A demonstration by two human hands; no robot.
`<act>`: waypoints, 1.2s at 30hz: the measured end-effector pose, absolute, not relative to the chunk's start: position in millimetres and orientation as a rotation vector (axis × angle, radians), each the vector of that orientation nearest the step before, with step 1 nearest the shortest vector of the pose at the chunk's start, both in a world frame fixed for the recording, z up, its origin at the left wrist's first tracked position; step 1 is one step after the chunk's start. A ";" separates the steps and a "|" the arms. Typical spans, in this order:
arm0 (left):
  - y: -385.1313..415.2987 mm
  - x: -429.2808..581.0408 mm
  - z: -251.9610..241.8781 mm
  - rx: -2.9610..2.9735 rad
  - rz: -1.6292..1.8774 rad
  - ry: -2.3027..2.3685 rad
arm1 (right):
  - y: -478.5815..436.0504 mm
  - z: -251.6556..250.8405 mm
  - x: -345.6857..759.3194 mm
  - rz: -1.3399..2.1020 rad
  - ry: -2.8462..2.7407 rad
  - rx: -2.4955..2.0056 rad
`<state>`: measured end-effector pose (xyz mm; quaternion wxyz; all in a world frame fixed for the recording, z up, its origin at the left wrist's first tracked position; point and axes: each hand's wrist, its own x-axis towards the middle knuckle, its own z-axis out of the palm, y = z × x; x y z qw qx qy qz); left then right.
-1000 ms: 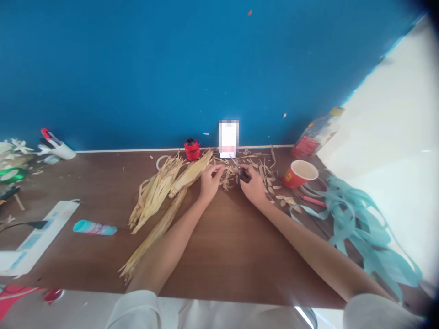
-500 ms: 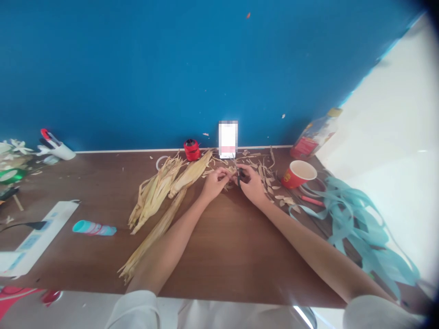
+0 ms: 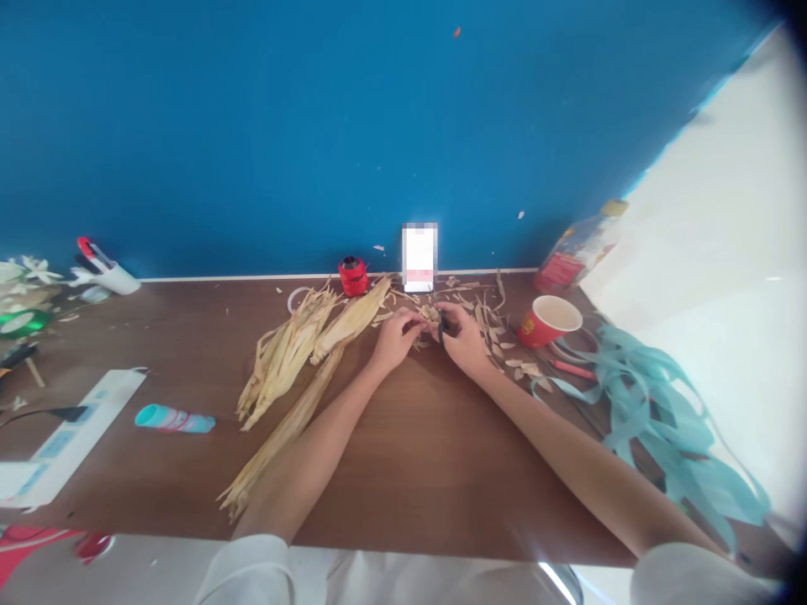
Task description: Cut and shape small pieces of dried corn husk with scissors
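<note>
Scissors (image 3: 442,328) are sitting within the grip of the right hand (image 3: 465,338), its fingers wrapping the dark handles. The left hand (image 3: 397,338) is hovering just beside; whether its fingertips are pinching anything, one cannot tell. Pale scraps (image 3: 482,323) are lying around, dried husks (image 3: 287,361) resting leftward.

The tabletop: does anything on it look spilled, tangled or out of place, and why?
Yes: at the right, the teal ribbon lies in a loose tangle, not wound up; pale scraps are strewn beside the right hand, not gathered.
</note>
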<state>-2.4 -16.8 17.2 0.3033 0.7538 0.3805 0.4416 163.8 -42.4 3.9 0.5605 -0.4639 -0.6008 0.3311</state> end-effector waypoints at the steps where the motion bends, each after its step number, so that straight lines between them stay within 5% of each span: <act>1: -16.5 -2.5 16.7 1.971 1.187 1.012 | -42.7 4.4 163.6 0.768 -1.417 -1.101; 20: -15.6 -1.2 14.0 1.531 1.103 0.911 | -44.7 1.6 160.6 0.867 -1.491 -1.145; 36: -8.3 -4.9 12.7 1.196 1.327 0.871 | -54.4 13.7 156.6 0.535 -1.773 -1.443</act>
